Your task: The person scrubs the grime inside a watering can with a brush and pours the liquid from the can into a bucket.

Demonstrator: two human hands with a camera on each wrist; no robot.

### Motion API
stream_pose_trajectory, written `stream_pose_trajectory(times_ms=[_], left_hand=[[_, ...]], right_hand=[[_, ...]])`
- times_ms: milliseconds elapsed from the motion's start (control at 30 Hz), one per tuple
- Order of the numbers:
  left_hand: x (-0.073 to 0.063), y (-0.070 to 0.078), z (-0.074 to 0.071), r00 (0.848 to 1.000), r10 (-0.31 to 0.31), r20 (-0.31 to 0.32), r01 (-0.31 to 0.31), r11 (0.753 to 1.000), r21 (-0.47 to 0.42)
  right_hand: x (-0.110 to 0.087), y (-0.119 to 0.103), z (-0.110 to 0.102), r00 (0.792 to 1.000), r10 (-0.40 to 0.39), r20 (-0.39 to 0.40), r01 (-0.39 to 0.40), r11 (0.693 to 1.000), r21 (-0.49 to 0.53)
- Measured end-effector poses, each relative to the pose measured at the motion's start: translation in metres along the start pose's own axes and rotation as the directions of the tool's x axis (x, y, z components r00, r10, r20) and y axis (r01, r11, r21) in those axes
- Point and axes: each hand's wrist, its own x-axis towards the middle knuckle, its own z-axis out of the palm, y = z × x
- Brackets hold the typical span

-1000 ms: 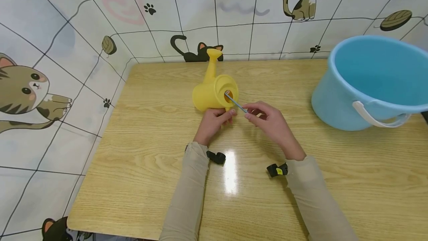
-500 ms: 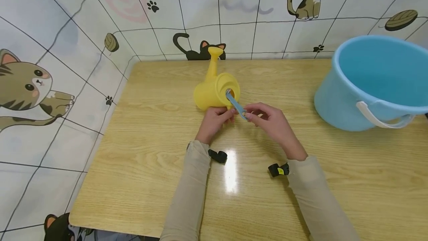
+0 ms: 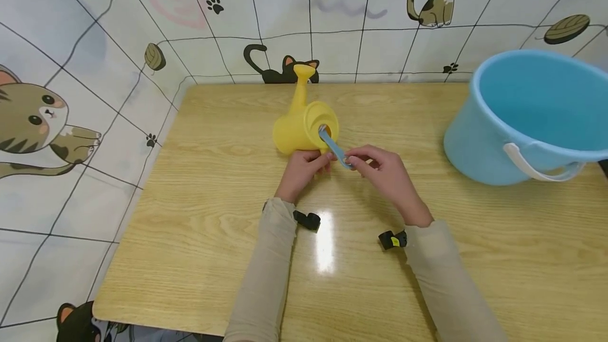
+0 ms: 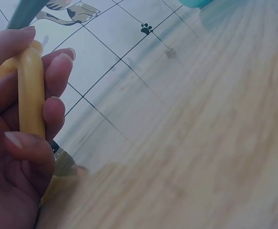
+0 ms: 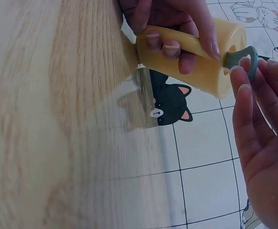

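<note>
A yellow toy watering can [image 3: 291, 133] is tilted, its spout toward the wall and its round opening facing me. My left hand [image 3: 301, 173] grips the can's handle [image 4: 31, 90], fingers curled round it in the left wrist view. Out of the opening sticks a flat blue handle [image 3: 334, 146]; its inner end is hidden inside the can. My right hand [image 3: 387, 173] pinches the outer end between thumb and fingers. In the right wrist view that end widens into a ring [image 5: 255, 58], held by the fingertips.
A large light-blue bucket [image 3: 480, 146] with a white carrying handle [image 3: 537, 168] stands at the right of the wooden table [image 3: 199, 226]. Tiled walls with cat drawings [image 3: 332, 9] rise behind and to the left. Small black cameras sit at both wrists.
The blue handle has turned in my right fingers from edge-on to showing its flat face. My left hand keeps its grip, and the watering can stays nearly in place.
</note>
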Motion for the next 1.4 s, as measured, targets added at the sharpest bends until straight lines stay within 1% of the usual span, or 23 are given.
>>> stream_pose_trajectory(times_ms=[167, 233, 367, 433, 600, 767, 1000, 1167, 1233, 1400], left_hand=[[0.0, 0.001, 0.001, 1.0, 0.005, 0.004, -0.005, 1.0, 0.01], [0.0, 0.002, 0.001, 1.0, 0.001, 0.004, -0.001, 1.0, 0.013], [0.0, 0.002, 0.001, 1.0, 0.004, 0.007, -0.004, 1.0, 0.003], [0.0, 0.002, 0.001, 1.0, 0.012, 0.007, -0.012, 1.0, -0.004], [0.0, 0.003, -0.001, 0.999, 0.031, 0.015, -0.031, 0.999, -0.008], [0.0, 0.003, -0.001, 1.0, 0.017, 0.014, -0.017, 1.0, 0.012], [0.0, 0.003, 0.001, 1.0, 0.028, 0.014, -0.028, 1.0, 0.012], [0.0, 0.003, 0.001, 1.0, 0.011, 0.025, -0.011, 1.0, 0.015], [0.001, -0.001, 0.001, 1.0, 0.002, 0.029, -0.002, 1.0, 0.008], [0.009, -0.021, 0.002, 1.0, 0.016, 0.002, -0.016, 1.0, 0.016]], right_hand=[[-0.004, -0.018, -0.003, 1.0, -0.009, 0.01, 0.009, 1.0, 0.012], [-0.005, -0.018, -0.003, 1.0, -0.008, 0.013, 0.008, 1.0, 0.013], [-0.002, -0.008, -0.003, 1.0, -0.005, 0.008, 0.005, 1.0, -0.026], [0.0, -0.003, -0.002, 1.0, -0.017, 0.002, 0.017, 0.998, -0.058], [0.004, 0.003, 0.0, 0.996, -0.088, -0.008, 0.086, 0.99, -0.113], [0.006, 0.008, 0.002, 0.987, -0.159, 0.002, 0.158, 0.979, -0.128], [0.005, 0.009, 0.003, 0.982, -0.187, -0.003, 0.185, 0.971, -0.151], [0.005, 0.009, 0.002, 0.98, -0.2, -0.006, 0.196, 0.964, -0.177], [0.004, 0.009, 0.002, 0.978, -0.206, -0.008, 0.201, 0.962, -0.183], [0.004, 0.008, 0.002, 0.975, -0.222, -0.011, 0.216, 0.959, -0.185]])
